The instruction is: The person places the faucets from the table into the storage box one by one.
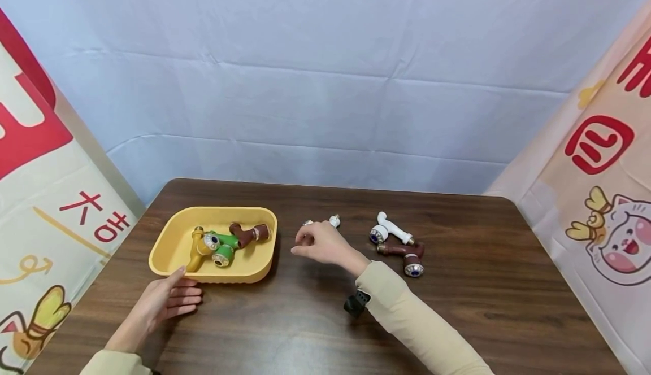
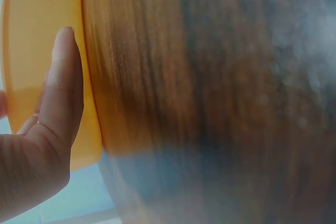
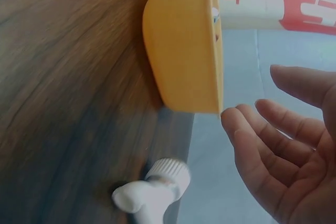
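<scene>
My left hand rests against the near left side of a yellow plastic basin, thumb at the rim and fingers extended. The left wrist view shows that hand alongside the basin wall. In the basin lie a yellow faucet, a green faucet and a brown faucet. Right of the basin, my right hand hovers with loosely bent fingers, holding nothing. Behind it is a white faucet, mostly hidden in the head view; its ribbed knob shows in the right wrist view.
Farther right on the brown wooden table lie another white faucet and a brown faucet, close together. A pale cloth hangs behind the table, with printed cloths at both sides.
</scene>
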Motion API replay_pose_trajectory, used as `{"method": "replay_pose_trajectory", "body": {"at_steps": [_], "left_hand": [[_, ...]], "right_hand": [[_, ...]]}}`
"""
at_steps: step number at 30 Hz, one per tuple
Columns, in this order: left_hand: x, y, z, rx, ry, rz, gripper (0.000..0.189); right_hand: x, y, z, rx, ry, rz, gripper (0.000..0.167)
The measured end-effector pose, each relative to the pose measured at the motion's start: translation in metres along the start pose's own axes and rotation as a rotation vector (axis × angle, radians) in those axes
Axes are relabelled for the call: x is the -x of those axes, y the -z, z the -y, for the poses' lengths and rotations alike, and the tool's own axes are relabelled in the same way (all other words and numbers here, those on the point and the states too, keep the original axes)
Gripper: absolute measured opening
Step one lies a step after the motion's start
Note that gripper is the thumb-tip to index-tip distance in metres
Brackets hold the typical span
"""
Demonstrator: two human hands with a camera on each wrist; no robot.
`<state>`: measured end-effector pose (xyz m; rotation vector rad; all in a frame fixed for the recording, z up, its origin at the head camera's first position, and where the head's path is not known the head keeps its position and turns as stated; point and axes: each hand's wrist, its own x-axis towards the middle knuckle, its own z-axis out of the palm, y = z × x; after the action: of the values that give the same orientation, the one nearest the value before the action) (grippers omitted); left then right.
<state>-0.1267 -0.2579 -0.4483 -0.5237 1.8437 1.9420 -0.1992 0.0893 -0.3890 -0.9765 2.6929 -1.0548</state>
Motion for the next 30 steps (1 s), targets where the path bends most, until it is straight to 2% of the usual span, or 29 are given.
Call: {"method": "replay_pose_trajectory", "body": {"at_steps": [5, 12, 17, 24, 30], "left_hand": [[-0.001, 0.000, 0.000, 0.000, 0.000, -0.003, 0.057], [-0.001, 0.001, 0.001, -0.002, 0.003, -0.009, 0.056], [-0.002, 0.001, 0.001, 0.001, 0.009, -0.009, 0.057], [-0.001, 0.001, 0.001, 0.007, 0.005, -0.007, 0.056], [0.000, 0.001, 0.002, 0.010, -0.002, -0.003, 0.056]], "right_hand": [[0.006, 0.000, -0.014, 0.019, -0.025, -0.002, 0.021], [0.012, 0.001, -0.036, -0.007, -0.149, 0.003, 0.030], [0.014, 0.002, -0.050, -0.008, -0.211, -0.004, 0.030], [0.014, 0.002, -0.066, 0.008, -0.226, -0.044, 0.020], [0.013, 0.003, -0.078, -0.068, -0.320, -0.056, 0.022]]}}
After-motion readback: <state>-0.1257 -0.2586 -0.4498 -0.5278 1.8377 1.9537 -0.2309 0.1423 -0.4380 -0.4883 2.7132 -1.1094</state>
